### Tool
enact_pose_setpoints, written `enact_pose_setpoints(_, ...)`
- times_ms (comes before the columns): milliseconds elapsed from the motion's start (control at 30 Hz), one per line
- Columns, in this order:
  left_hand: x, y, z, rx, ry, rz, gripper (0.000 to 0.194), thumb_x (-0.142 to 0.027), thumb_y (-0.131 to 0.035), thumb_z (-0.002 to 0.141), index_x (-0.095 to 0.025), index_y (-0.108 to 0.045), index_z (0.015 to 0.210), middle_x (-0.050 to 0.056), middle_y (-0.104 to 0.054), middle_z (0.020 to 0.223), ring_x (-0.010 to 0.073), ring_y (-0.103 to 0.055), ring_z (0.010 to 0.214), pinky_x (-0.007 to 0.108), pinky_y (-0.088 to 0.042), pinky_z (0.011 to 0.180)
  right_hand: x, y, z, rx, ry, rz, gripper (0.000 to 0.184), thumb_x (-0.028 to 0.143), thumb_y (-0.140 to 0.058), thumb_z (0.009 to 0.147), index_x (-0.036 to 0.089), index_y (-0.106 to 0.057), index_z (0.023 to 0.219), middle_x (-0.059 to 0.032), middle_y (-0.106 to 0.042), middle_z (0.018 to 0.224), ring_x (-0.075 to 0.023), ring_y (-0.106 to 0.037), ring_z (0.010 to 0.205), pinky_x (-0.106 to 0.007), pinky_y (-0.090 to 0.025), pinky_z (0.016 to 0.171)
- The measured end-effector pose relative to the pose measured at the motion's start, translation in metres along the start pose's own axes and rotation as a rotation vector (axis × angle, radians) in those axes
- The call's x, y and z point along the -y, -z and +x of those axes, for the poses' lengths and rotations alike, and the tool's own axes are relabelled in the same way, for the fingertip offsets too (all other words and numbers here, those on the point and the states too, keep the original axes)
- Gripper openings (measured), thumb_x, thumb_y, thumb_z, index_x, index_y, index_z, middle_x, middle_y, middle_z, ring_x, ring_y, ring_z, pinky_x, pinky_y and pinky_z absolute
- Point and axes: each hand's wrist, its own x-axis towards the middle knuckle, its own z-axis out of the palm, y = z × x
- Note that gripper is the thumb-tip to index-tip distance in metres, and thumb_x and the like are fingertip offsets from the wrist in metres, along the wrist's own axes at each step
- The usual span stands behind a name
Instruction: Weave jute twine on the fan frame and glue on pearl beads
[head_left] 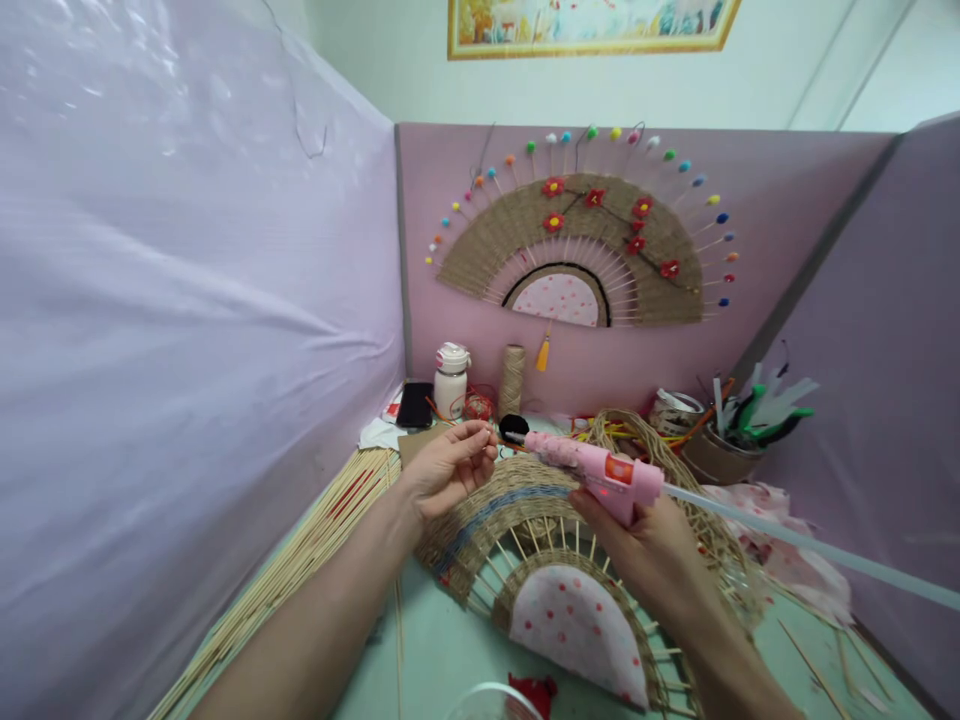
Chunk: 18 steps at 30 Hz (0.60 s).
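Observation:
My right hand is wrapped round the handle of a pink hot glue gun. A long translucent glue stick runs out of its back end to the right. The nozzle points left, toward my left hand, whose thumb and forefinger are pinched together close to the tip. Whatever is between those fingertips is too small to make out. Below both hands lies a half-round woven fan of twine over thin sticks, with a blue band. At its centre is a pink dotted fabric half-circle.
Bamboo sticks line the left side. A white bottle, phone and twine spool stand at the back. Loose twine and a tool pot are at right. A finished fan hangs on the pink panel.

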Motion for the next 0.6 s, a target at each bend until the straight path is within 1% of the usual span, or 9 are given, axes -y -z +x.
enact_pose_setpoints(167, 0.0001, -0.0023, -0.0012, -0.037, -0.014, 0.028, 0.011, -0.006, -0.069, 0.071, -0.011, -0.062, 0.078, 0.004, -0.064, 0.072, 0.0073, -0.06, 0.061, 0.015, -0.05, 0.056, -0.0009, -0.0002, -0.0007, -0.004, 0.011, -0.019, 0.024, 0.04, -0.056, 0.082, 0.019, -0.061, 0.074, -0.001, -0.058, 0.061, -0.0184, -0.054, 0.057, -0.028, -0.041, 0.05)
enact_pose_setpoints(233, 0.0004, -0.0024, -0.0012, -0.044, -0.033, 0.03, 0.011, -0.006, -0.069, 0.071, -0.011, -0.062, 0.078, 0.004, -0.064, 0.072, 0.0071, -0.061, 0.061, 0.015, -0.05, 0.057, -0.0006, -0.0004, -0.0007, 0.001, 0.004, -0.005, 0.024, 0.041, -0.055, 0.082, 0.019, -0.063, 0.08, -0.0021, -0.061, 0.066, -0.0191, -0.056, 0.06, -0.028, -0.043, 0.053)
enact_pose_setpoints(367, 0.0013, -0.0007, 0.0001, -0.033, -0.056, 0.013, 0.009, -0.004, -0.066, 0.073, -0.01, -0.062, 0.077, 0.004, -0.064, 0.071, 0.0066, -0.06, 0.061, 0.014, -0.05, 0.058, 0.0025, -0.0004, 0.0004, 0.022, 0.004, 0.05, 0.03, 0.041, -0.055, 0.083, 0.019, -0.063, 0.102, -0.0041, -0.066, 0.08, -0.02, -0.059, 0.067, -0.031, -0.047, 0.061)
enact_pose_setpoints(500, 0.0014, -0.0014, 0.0006, -0.057, -0.025, 0.001, 0.009, 0.0, -0.061, 0.076, -0.008, -0.064, 0.079, 0.006, -0.065, 0.072, 0.0077, -0.062, 0.064, 0.014, -0.052, 0.06, 0.0036, -0.0003, 0.0016, 0.029, 0.014, 0.055, 0.031, 0.04, -0.054, 0.084, 0.02, -0.064, 0.106, -0.0038, -0.066, 0.079, -0.0193, -0.058, 0.064, -0.031, -0.047, 0.06)
enact_pose_setpoints(600, 0.0014, -0.0035, -0.0002, -0.046, -0.004, -0.006, 0.01, 0.001, -0.058, 0.077, -0.007, -0.064, 0.081, 0.007, -0.065, 0.073, 0.0079, -0.062, 0.065, 0.014, -0.052, 0.06, 0.0031, 0.0003, 0.0014, 0.036, 0.005, 0.063, 0.031, 0.039, -0.055, 0.083, 0.019, -0.064, 0.104, -0.0037, -0.066, 0.077, -0.0197, -0.058, 0.065, -0.031, -0.047, 0.059)
